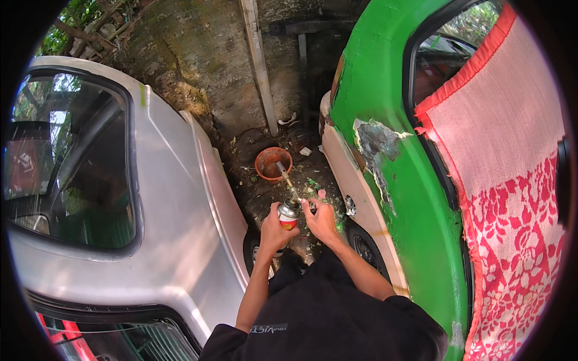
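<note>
My left hand [274,233] is wrapped round a gas canister [289,224] with a silver top and a red and yellow label. A blowtorch head [287,179] is fitted on the canister; its brass tube and metal nozzle point away from me, over a round terracotta-coloured pot [261,172] on the ground. Close beside the torch's base, on the right, my right hand [323,221] is closed on a small black piece [312,207]. Whether that piece is a knob of the torch or a separate lighter cannot be made out. No flame shows at the nozzle.
A silver car [168,180] stands close on my left. On the right is a green car [415,222] with a ragged grey patch [379,144] and a pink and red cloth [512,180] over it. Ahead, a wooden post [259,66] leans against a stained wall [205,60]. Litter dots the dirt ground.
</note>
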The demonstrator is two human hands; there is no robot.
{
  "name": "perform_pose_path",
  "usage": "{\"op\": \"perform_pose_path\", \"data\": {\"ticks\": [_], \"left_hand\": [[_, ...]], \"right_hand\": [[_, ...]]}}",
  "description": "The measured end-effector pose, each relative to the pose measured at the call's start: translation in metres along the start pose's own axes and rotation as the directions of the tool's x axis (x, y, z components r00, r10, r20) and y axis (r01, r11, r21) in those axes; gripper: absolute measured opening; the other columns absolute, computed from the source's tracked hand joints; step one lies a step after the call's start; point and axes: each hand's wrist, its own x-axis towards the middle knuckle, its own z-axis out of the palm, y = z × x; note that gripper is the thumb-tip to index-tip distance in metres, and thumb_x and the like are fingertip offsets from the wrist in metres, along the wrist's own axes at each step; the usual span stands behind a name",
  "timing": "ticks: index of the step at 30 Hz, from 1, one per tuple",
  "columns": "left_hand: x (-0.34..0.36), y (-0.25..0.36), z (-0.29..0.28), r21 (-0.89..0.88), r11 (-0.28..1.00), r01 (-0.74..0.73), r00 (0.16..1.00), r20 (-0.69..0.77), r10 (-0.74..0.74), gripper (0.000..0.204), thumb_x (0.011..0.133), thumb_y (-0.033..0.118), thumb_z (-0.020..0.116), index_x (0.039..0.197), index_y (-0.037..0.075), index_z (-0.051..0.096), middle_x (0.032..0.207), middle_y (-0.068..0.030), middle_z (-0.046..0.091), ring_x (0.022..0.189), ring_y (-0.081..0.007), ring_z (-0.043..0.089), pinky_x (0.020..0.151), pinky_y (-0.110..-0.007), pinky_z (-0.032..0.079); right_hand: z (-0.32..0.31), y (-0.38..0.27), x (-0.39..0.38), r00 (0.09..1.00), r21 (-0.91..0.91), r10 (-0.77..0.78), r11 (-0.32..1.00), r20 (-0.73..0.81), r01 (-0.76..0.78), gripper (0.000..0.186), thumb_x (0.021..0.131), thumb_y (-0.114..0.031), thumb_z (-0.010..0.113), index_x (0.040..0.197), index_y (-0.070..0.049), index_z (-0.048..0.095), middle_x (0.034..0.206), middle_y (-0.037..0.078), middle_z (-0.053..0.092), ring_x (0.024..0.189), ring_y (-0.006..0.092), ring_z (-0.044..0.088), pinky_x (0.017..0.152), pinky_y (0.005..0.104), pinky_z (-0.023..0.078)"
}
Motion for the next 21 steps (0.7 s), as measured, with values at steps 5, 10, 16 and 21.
{"op": "perform_pose_path", "data": {"ticks": [5, 10, 16, 21], "left_hand": [[0.013, 0.011, -0.003, -0.008, 0.998, 0.070, 0.997, -0.022, -0.070, 0.079, 0.060, 0.023, 0.082, 0.127, 0.003, 0.046, 0.103, -0.0243, 0.068, 0.096, -0.0443, 0.066, 0.081, -0.048, 0.052], [0.026, 0.009, 0.004, -0.009, 0.996, 0.085, 0.996, -0.036, -0.085, 0.078, 0.060, 0.024, 0.082, 0.126, 0.004, 0.046, 0.099, -0.0239, 0.068, 0.093, -0.0440, 0.067, 0.080, -0.049, 0.052], [0.032, 0.016, 0.007, -0.019, 0.997, 0.073, 0.997, -0.022, -0.073, 0.074, 0.060, 0.023, 0.081, 0.123, 0.004, 0.048, 0.094, -0.0237, 0.069, 0.091, -0.0433, 0.067, 0.078, -0.047, 0.053], [0.031, 0.014, 0.010, -0.076, 0.993, 0.086, 0.996, -0.010, -0.087, 0.071, 0.060, 0.023, 0.081, 0.122, 0.003, 0.049, 0.095, -0.0229, 0.069, 0.091, -0.0423, 0.068, 0.079, -0.046, 0.053]], "right_hand": [[-0.008, -0.005, 0.022, 0.986, -0.037, -0.168, 0.985, 0.007, 0.168, 0.031, 0.096, -0.025, 0.064, 0.081, 0.002, 0.062, 0.055, 0.021, 0.055, 0.050, 0.0379, 0.057, 0.050, 0.0461, 0.041], [-0.014, 0.005, 0.041, 0.933, -0.194, -0.358, 0.913, 0.046, 0.360, 0.030, 0.096, -0.027, 0.063, 0.085, 0.000, 0.059, 0.057, 0.021, 0.059, 0.052, 0.0387, 0.061, 0.049, 0.0459, 0.045], [-0.025, 0.012, 0.047, 0.902, -0.296, -0.415, 0.852, 0.119, 0.432, 0.027, 0.095, -0.029, 0.064, 0.090, -0.004, 0.056, 0.062, 0.017, 0.064, 0.055, 0.0375, 0.064, 0.050, 0.0461, 0.048], [-0.028, 0.013, 0.045, 0.894, -0.304, -0.431, 0.841, 0.123, 0.448, 0.024, 0.092, -0.028, 0.068, 0.089, -0.006, 0.058, 0.060, 0.017, 0.060, 0.056, 0.0383, 0.061, 0.047, 0.0474, 0.048]]}}
